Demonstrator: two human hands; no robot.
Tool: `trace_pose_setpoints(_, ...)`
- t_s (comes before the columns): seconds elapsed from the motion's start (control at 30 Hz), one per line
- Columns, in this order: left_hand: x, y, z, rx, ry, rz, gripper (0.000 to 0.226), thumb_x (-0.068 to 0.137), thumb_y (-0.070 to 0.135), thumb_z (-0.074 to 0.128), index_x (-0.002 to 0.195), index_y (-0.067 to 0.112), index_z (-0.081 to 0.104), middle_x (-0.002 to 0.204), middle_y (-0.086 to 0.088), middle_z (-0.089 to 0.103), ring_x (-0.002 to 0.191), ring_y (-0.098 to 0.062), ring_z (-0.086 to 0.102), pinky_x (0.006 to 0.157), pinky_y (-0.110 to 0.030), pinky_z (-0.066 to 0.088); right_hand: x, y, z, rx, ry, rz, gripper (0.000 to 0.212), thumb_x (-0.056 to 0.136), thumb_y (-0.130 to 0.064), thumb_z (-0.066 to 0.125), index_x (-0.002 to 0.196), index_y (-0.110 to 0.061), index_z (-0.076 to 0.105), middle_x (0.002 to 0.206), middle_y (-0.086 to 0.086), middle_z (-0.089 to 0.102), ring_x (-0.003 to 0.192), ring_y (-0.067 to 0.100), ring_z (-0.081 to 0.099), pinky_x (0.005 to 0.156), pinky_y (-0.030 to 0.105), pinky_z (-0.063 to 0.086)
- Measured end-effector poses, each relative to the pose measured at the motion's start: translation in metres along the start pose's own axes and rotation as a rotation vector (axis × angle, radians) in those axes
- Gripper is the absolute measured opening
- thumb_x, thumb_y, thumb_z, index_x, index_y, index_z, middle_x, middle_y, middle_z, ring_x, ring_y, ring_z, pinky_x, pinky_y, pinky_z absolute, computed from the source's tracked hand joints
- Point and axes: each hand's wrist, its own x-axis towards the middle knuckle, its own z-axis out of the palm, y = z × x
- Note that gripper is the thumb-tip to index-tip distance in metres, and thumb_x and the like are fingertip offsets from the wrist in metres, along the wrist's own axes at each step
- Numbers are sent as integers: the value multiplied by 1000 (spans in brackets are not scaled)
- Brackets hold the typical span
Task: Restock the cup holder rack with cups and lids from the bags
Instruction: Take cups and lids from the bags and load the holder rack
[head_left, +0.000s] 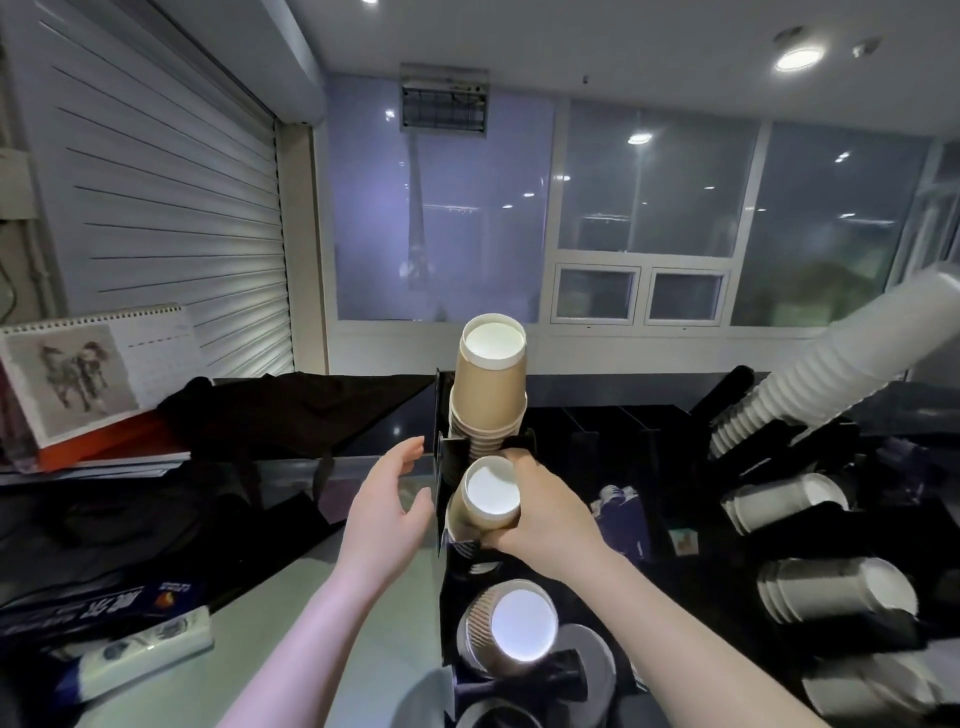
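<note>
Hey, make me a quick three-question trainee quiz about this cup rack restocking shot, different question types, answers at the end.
1. True or false: the left hand grips a cup.
2. Which hand holds the brown cups at the rack? A) left B) right
3. Fill in: the tall leaning stack at far right is made of ____ cups.

Key: 1 false, it is open beside the rack. 2 B, the right hand. 3 white.

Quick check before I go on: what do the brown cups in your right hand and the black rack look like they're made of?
Brown cups, gripped by the right hand: likely paper, going by the matte kraft-brown wall, white inside and rolled rim. Black rack: probably acrylic or another hard plastic, since its thin flat panels have sharp edges and a slight sheen, though painted metal can't be ruled out.
</note>
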Motion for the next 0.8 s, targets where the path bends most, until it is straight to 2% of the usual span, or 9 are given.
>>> trace_pose_setpoints(0.07,0,-1,0,-4,2,-4,54,87,7,56,137,23,45,130,11,53,117,-5,50,101,-31,42,2,2,-11,-23,-105,-19,80,66,-45,76,134,-27,37,121,-6,54,112,17,52,89,37,48)
trace_pose_setpoints(0.17,2,-3,-1,-24,3,-13,53,88,10,58,137,26,45,131,11,53,117,-6,50,102,-32,42,6,6,-38,300,-211,-2,57,69,-38,70,123,-32,53,111,-18,61,105,5,59,90,24,49)
trace_pose_setpoints(0.27,8,-5,-1,-51,4,-15,54,87,17,63,136,28,44,131,12,52,116,-5,50,100,-30,42,18,11,-53,495,145,36,38,72,-30,72,108,-31,61,98,-12,67,90,1,63,83,23,50)
trace_pose_setpoints(0.33,15,-4,1,-58,-11,-14,57,85,24,67,137,29,43,130,13,51,117,-5,49,100,-29,41,29,9,-56,430,304,41,50,72,-28,77,117,-31,54,104,-11,61,93,2,59,80,20,48)
trace_pose_setpoints(0.47,37,0,8,-70,-111,-31,74,78,36,74,142,29,37,133,18,44,121,-2,45,105,-28,37,58,6,-52,346,146,28,90,67,-31,83,142,-25,35,132,-5,47,119,11,49,98,36,47)
trace_pose_setpoints(0.53,49,-1,11,-105,-191,-72,85,74,41,77,145,27,32,135,20,38,125,-2,41,106,-27,34,70,6,-48,338,86,18,93,65,-30,85,142,-25,34,136,-2,46,123,15,48,98,38,46)
trace_pose_setpoints(0.63,64,-1,13,-168,-291,-94,84,70,42,78,142,30,36,138,22,41,127,1,42,107,-27,35,80,6,-41,345,79,-36,86,62,-28,87,135,-24,42,129,-4,55,115,14,53,85,22,44)
trace_pose_setpoints(0.73,74,5,16,-186,-326,-49,65,64,43,79,122,46,50,120,27,59,113,8,53,90,-14,44,85,5,-36,340,78,-71,87,57,-35,90,131,-27,45,123,-9,59,107,7,56,85,23,49)
trace_pose_setpoints(0.8,76,8,19,-223,-317,-46,65,59,47,80,117,49,50,114,29,61,107,13,54,77,-6,45,87,7,-31,304,54,-77,90,58,-41,89,133,-30,40,125,-9,58,109,8,55,88,25,48)
